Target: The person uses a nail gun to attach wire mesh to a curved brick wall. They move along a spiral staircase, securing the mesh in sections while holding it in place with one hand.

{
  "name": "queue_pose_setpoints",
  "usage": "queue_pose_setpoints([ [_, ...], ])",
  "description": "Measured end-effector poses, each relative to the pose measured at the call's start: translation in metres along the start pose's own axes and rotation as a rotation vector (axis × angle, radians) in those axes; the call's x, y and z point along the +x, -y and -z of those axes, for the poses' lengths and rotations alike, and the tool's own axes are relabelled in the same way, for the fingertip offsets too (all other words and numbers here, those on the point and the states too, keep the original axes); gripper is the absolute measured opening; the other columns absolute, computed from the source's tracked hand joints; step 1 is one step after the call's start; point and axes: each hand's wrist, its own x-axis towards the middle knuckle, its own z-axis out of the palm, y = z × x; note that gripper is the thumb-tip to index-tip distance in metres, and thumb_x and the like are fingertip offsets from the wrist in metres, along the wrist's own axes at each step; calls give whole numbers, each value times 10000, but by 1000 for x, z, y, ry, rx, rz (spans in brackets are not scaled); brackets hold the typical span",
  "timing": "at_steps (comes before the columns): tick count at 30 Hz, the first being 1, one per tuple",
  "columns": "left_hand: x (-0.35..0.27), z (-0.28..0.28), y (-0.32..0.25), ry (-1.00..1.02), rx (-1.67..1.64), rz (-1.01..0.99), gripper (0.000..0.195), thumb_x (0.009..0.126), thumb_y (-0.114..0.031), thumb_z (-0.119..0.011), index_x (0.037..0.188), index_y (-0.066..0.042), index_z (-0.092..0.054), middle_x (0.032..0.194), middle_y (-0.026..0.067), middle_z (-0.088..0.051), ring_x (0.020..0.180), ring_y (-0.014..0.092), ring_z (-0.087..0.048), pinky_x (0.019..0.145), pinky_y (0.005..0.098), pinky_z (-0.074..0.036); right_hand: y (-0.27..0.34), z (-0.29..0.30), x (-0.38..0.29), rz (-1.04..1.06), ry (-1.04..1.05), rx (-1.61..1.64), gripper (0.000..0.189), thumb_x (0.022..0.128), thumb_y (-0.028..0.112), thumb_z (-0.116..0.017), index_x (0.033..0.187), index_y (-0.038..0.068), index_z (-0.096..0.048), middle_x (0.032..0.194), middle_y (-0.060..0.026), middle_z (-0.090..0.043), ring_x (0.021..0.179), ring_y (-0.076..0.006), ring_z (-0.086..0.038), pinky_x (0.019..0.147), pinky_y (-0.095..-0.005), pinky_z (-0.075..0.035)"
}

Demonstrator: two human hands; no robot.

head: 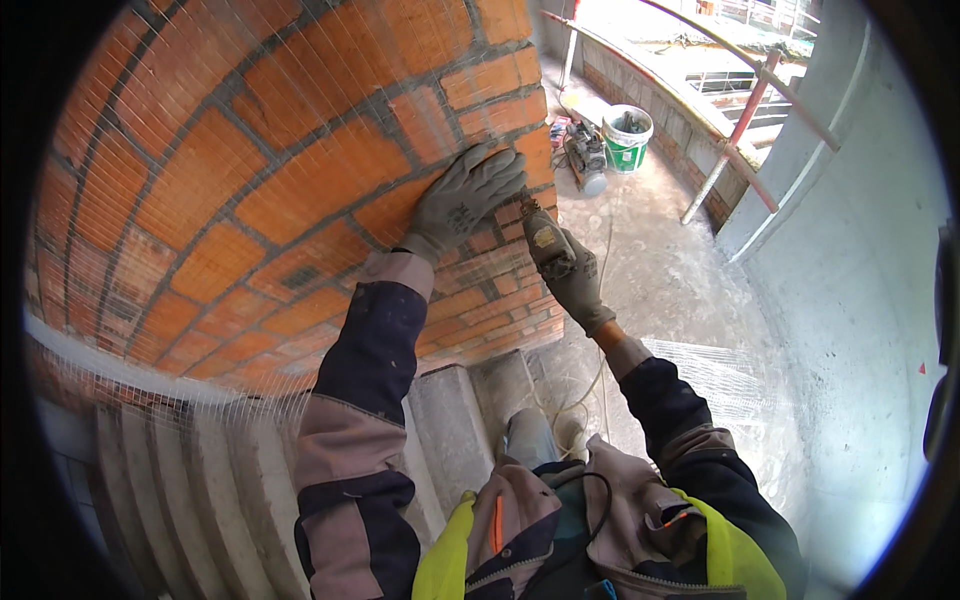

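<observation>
My left hand (469,195), in a grey work glove, lies against the brick wall (322,180) near its corner, fingers stretched towards the edge. Thin plastic mesh (187,97) hangs over the bricks, in front of the mortar joints. In my gloved right hand (581,289) is a worn, dirty drill-like power tool (547,238). Its front end points up at the wall, just right of my left fingertips. Whether the tip touches the brick is hard to see. My right hand hides part of the tool's grip.
Concrete stairs (180,487) descend at the left; a step edge (450,420) is by my legs. A pale cable (602,375) loops over the floor. Loose mesh (720,382) lies right. Beyond stand a bucket (627,142), another power tool (586,154) and railing poles (731,139).
</observation>
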Motion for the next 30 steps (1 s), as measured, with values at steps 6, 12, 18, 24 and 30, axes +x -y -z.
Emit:
queue_pose_setpoints([
  [6, 0, -4, 0, -14, -37, -4, 1009, 942, -703, -642, 1757, -276, -228, 1834, -53, -164, 1702, 200, -96, 1419, 467, -80, -6, -1, 4, 35, 21, -100, 488, 881, 96, -811, 1333, 0, -655, 1105, -209, -783, 1029, -397, -774, 862, -441, -613],
  [12, 1, -7, -2, 7, -40, 0, 967, 956, -677, -621, 1753, -284, -239, 1837, -59, -156, 1704, 198, -91, 1419, 466, -78, -2, -5, 7, -46, 60, -134, 548, 883, 77, -799, 1392, -40, -634, 1122, -229, -776, 1040, -369, -777, 879, -432, -614],
  [18, -2, 0, -5, -29, 145, 11, 759, 1070, -584, -501, 1741, -301, -286, 1823, -50, -227, 1699, 213, -130, 1413, 484, -60, 19, 25, -24, -27, 93, -129, 549, 875, 24, -798, 1402, -13, -650, 1171, -208, -781, 1041, -314, -779, 896, -408, -610],
  [24, -1, 26, -4, 96, 74, -7, 744, 1091, -539, -490, 1751, -292, -253, 1837, -34, -182, 1706, 228, -91, 1405, 520, -29, 6, 49, -86, -199, 84, 97, 347, 953, 86, -802, 1288, 7, -759, 1144, -137, -824, 993, -217, -775, 861, -372, -618],
  [30, -64, 37, -34, 116, -103, -5, 793, 1092, -607, -485, 1760, -269, -223, 1848, 22, -143, 1707, 265, -80, 1392, 563, -30, 13, 52, -135, -374, 60, 54, 240, 1036, 261, -780, 1101, 33, -817, 793, -46, -764, 669, -122, -699, 602, -325, -543],
])
